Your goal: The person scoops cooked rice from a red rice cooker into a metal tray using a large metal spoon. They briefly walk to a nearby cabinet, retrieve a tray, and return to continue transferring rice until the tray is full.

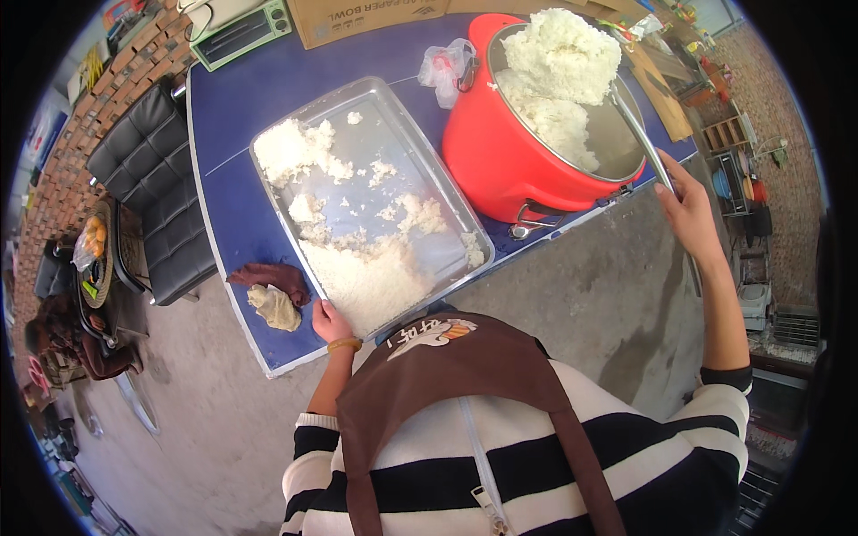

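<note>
My right hand (687, 211) is closed around the long metal handle (637, 127) of a serving utensil. A big clump of cooked white rice (563, 53) sits on its far end and hides the head. Below the clump is a red insulated pot (469, 154) with a metal lining, where more rice (549, 124) lies. Left of the pot rests a shallow metal tray (429, 154), with loose rice (369, 275) heaped at its near end and scattered clumps elsewhere. At the tray's near left edge, my left hand (330, 321) grips the rim.
A blue table (231, 194) bears everything. Beside the tray lie a brown cloth (271, 276) and a beige cloth (275, 308). Farther back are a plastic bag (446, 70), a green toaster oven (241, 33) and a cardboard box (369, 20). A black chair (157, 194) and a person (80, 342) are left.
</note>
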The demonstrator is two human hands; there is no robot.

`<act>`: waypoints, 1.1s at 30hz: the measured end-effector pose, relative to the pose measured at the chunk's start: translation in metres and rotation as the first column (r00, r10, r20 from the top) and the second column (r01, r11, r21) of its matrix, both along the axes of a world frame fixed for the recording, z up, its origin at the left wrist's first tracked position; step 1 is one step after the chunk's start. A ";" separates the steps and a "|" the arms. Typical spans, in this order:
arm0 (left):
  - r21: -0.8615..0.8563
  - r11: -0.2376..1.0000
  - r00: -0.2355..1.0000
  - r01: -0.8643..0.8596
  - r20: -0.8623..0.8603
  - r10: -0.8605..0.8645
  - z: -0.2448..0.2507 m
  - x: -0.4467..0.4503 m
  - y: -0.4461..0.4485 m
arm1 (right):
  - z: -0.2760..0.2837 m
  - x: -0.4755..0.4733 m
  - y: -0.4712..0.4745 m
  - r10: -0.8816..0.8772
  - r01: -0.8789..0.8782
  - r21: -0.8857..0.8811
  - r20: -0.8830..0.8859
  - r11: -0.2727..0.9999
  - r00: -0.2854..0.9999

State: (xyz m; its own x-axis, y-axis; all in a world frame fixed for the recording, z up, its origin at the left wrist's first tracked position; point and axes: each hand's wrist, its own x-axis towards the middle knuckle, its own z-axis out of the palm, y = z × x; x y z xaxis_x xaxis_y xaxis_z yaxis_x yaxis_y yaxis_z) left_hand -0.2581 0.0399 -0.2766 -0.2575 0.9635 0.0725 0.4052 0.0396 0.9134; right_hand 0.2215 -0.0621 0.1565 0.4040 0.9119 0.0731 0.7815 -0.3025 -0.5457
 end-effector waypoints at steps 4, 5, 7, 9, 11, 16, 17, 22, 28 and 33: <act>-0.005 1.000 0.999 -0.014 -0.031 0.013 0.000 0.001 0.001 | -0.029 0.025 -0.015 -0.262 0.321 -0.114 0.359 0.940 0.896; 0.012 1.000 0.999 -0.023 -0.034 0.023 -0.001 0.001 0.001 | -0.034 0.030 -0.017 -0.292 0.365 -0.130 0.386 0.922 0.875; 0.005 1.000 0.999 -0.017 -0.041 0.017 0.000 0.000 0.001 | -0.039 0.040 -0.020 -0.356 0.382 -0.004 0.354 0.924 0.865; -0.048 0.999 0.998 0.009 -0.064 -0.012 0.001 -0.002 0.000 | -0.036 0.049 -0.021 -0.362 0.325 0.163 0.333 0.932 0.871; -0.025 1.000 0.998 -0.001 -0.066 -0.001 0.002 -0.001 0.000 | -0.030 0.053 -0.021 -0.233 0.160 0.266 0.268 0.950 0.935; -0.056 0.998 0.998 -0.018 -0.053 0.015 -0.001 -0.001 0.000 | -0.015 0.024 -0.027 -0.270 0.304 0.055 -0.326 0.951 0.906; -0.062 0.997 0.998 -0.034 -0.063 0.030 -0.002 -0.001 0.001 | -0.013 0.013 -0.025 -0.208 0.248 0.047 -0.412 0.968 0.887; -0.028 0.999 0.999 -0.033 -0.030 0.032 -0.007 -0.002 0.000 | -0.027 -0.034 0.002 -0.076 -0.070 -0.249 -0.533 0.966 0.843; -0.031 0.999 0.998 -0.044 0.041 0.045 -0.004 0.000 -0.001 | -0.130 -0.077 0.051 0.407 -0.259 -0.484 0.229 0.836 0.884; -0.050 0.998 0.992 -0.043 0.115 0.048 -0.001 0.001 -0.002 | -0.202 -0.108 0.105 0.552 -0.241 -0.542 0.537 0.805 0.638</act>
